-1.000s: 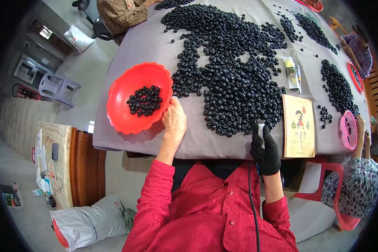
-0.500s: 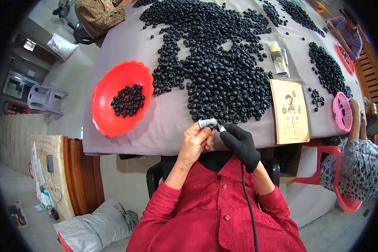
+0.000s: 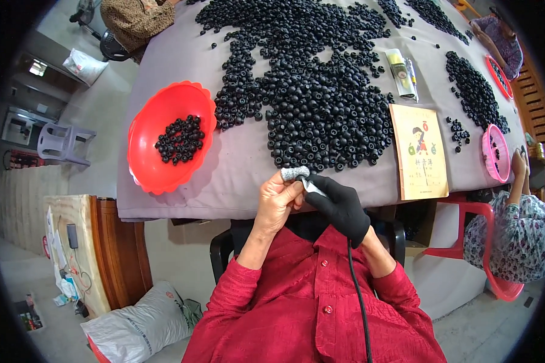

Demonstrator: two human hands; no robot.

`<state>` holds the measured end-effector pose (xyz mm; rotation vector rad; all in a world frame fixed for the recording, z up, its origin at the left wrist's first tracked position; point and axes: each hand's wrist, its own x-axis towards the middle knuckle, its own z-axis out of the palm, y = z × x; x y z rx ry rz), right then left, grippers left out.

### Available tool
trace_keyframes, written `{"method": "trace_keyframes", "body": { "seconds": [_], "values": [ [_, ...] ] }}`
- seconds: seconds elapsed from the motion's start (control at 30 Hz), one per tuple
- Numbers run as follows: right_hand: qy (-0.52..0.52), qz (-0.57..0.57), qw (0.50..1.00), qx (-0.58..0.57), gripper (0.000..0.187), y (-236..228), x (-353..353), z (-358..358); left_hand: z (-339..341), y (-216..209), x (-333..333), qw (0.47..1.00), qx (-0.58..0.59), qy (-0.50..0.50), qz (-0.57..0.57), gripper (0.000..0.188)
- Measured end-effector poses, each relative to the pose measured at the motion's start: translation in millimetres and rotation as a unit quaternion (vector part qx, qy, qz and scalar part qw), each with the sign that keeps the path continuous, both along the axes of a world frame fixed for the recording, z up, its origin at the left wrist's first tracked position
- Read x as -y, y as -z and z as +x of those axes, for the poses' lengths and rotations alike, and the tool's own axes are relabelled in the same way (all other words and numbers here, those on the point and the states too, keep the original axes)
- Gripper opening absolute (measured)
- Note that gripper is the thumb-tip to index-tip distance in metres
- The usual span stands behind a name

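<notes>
The left hand (image 3: 277,202) is bare and closed, pinching a small grey piece (image 3: 295,174) between thumb and fingertips; the piece sticks out at the hand's 1 o'clock, just over the near edge of the table (image 3: 242,181). The right hand (image 3: 340,206), in a black glove, is clenched around a slim tool (image 3: 313,187) whose tip shows pale at the glove's 10 o'clock and meets the grey piece. The tool's long axis runs from 4 o'clock to 10 o'clock, and a black cord (image 3: 358,296) trails from the glove down toward 6 o'clock across the red shirt. So the piece lies up and left of the glove's grip and up and right of the bare hand's, with both hands touching or nearly touching around it. The big heap of black beads (image 3: 321,103) spreads at 12 o'clock, just beyond the hands. The red bowl (image 3: 151,175), holding a few beads, sits at 10 o'clock, nearer the left hand. A yellow booklet (image 3: 419,151) lies at 2 o'clock, nearer the right hand.
</notes>
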<state>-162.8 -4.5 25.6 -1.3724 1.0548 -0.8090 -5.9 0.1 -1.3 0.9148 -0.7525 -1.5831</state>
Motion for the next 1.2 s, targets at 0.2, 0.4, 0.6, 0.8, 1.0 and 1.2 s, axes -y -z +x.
{"method": "trace_keyframes", "body": {
  "seconds": [0.2,0.4,0.6,0.8,1.0,1.2],
  "values": [
    [-0.004,-0.035,0.999,-0.009,0.033,1.3,-2.2,0.1,1.1,2.1,-1.7,0.996,-0.083,-0.002,0.013,0.018],
    [0.000,-0.031,0.999,-0.014,0.032,-1.9,-2.5,1.9,2.1,1.1,-1.9,0.994,-0.110,0.009,0.016,0.020],
    [0.005,-0.033,0.999,-0.012,0.031,-5.1,-1.4,1.7,1.6,3.4,-2.0,0.994,-0.112,0.008,0.009,0.020],
    [0.001,-0.023,1.000,-0.006,0.031,-3.6,-0.2,1.1,1.6,0.7,-2.0,0.993,-0.115,0.008,0.016,0.020],
    [-0.009,-0.024,0.999,-0.023,0.032,-1.3,0.5,0.8,1.8,-2.1,-2.3,0.991,-0.127,0.013,0.028,0.020],
    [-0.014,-0.036,0.999,-0.033,0.032,-4.5,1.4,1.7,1.6,-2.0,-2.8,0.993,-0.116,0.014,0.029,0.019]
  ]
}}
